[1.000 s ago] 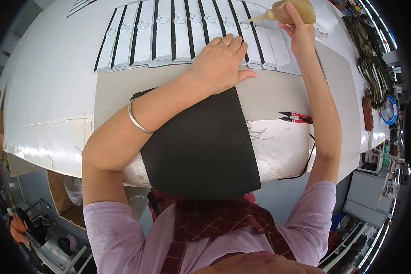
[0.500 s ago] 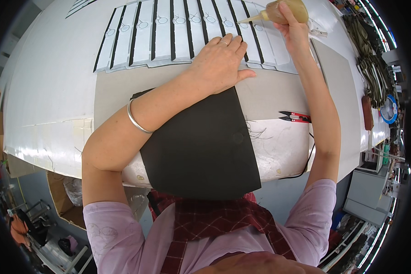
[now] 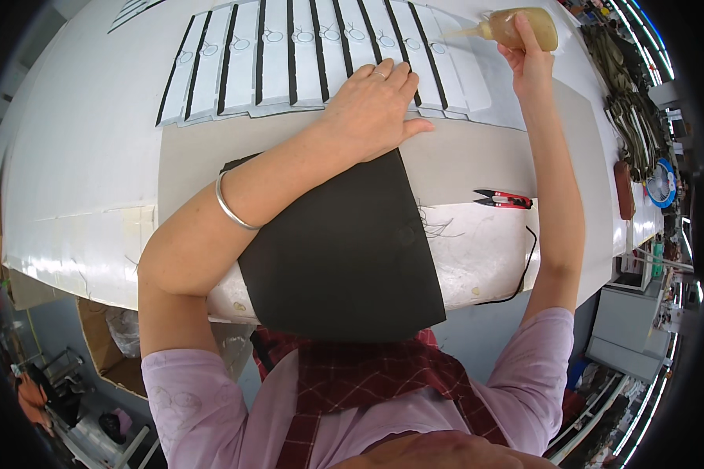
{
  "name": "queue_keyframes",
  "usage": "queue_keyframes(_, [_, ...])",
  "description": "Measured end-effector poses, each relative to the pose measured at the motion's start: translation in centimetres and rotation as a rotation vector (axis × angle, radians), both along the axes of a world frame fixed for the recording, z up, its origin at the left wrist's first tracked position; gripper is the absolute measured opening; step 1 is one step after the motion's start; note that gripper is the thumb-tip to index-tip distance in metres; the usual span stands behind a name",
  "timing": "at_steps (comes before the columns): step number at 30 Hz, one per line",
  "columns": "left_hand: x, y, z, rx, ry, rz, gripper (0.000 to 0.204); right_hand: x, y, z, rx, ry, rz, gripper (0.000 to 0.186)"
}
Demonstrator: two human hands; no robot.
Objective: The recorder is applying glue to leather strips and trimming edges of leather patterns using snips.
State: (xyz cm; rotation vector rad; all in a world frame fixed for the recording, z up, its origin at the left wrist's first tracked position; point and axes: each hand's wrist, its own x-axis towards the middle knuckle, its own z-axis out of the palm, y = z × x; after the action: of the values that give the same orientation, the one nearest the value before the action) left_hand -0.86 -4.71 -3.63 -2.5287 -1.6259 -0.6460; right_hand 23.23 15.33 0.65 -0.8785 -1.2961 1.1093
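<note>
A: Status on the hands?

B: Right hand (image 3: 530,66) is closed around a squeeze bottle (image 3: 520,27) of amber liquid, thumb and fingers wrapped on its body. The nozzle points away from the palm, toward the left hand, with its tip over the last white strip in the row.

A: Left?

B: Left hand (image 3: 371,109) is flat, palm down, fingers (image 3: 391,74) together and extended, gripping nothing. It presses on the near ends of the white strips (image 3: 321,55), which run away beyond the fingertips with black gaps between them.

A: What's under the palm?

B: Heel of the hand sits on a grey board (image 3: 461,156). The black fabric sheet (image 3: 344,250) lies under the forearm, just behind the wrist, and hangs over the table's (image 3: 78,156) near edge.

A: Anything else near?

B: Red-handled thread snips (image 3: 504,200) on the board, well behind the right hand, beside its forearm. Silver bangle (image 3: 231,209) on the left forearm. A black cord (image 3: 528,262) loops near the table edge.
</note>
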Motion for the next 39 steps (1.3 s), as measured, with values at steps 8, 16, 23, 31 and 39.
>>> queue_keyframes(8, [0.0, 0.2, -0.4, 0.025, -0.003, 0.001, 0.068, 0.1, 0.5, -1.3, -0.018, -0.041, -0.054, 0.046])
queue_keyframes(16, [0.0, 0.2, -0.3, 0.021, 0.004, 0.0, 0.067, -1.0, 0.1, -1.5, -0.019, -0.075, -0.034, 0.048])
queue_keyframes(23, [0.0, 0.2, -0.5, 0.036, -0.012, 0.001, 0.066, 0.2, -0.4, -0.7, -0.22, 0.127, 0.269, 0.047])
queue_keyframes(31, [0.5, -0.3, -0.5, 0.278, 0.18, 0.147, 0.054, -4.2, -3.3, 1.5, -0.116, 0.21, 0.107, 0.051])
queue_keyframes(39, [0.4, -0.3, -0.5, 0.265, 0.15, 0.155, 0.055, -8.2, -6.0, 0.4, -0.004, -0.013, 0.033, 0.044])
